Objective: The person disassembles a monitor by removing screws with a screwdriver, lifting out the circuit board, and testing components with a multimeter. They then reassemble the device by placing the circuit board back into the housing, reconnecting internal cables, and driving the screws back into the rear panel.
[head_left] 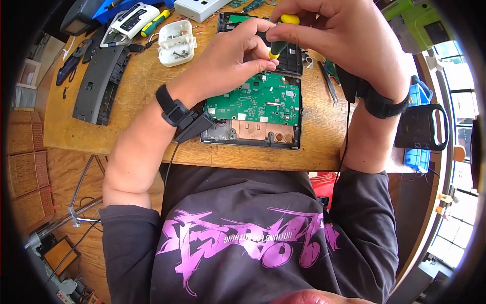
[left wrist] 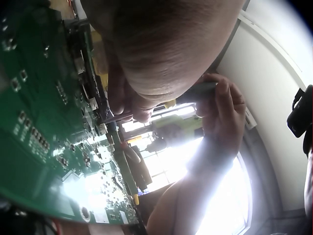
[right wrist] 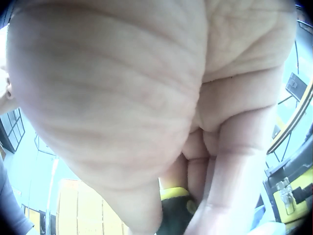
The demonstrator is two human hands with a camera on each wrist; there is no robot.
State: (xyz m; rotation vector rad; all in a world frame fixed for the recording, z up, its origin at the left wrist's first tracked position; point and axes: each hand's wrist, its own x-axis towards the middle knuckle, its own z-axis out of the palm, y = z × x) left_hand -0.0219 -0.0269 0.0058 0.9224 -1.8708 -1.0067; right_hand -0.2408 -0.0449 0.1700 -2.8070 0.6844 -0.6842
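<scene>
A green circuit board (head_left: 258,99) lies in an open black housing (head_left: 253,144) near the table's front edge. Above the board's far edge, a green and yellow screwdriver (head_left: 277,49) stands nearly upright. My right hand (head_left: 324,30) pinches its handle near the top; the handle (right wrist: 175,213) also shows between the fingers in the right wrist view. My left hand (head_left: 230,58) has its fingers curled at the lower end of the screwdriver. In the left wrist view the thin shaft (left wrist: 129,115) reaches the board's (left wrist: 44,122) edge beside the left fingers. The tip's exact contact is hidden.
A white box (head_left: 176,48) with screws stands left of my left hand, near a long grey casing (head_left: 101,83). Behind the board lies a black cover (head_left: 289,63). Tweezers (head_left: 329,83) lie on the right of the wooden table (head_left: 319,142); another screwdriver (head_left: 155,23) is at the back left.
</scene>
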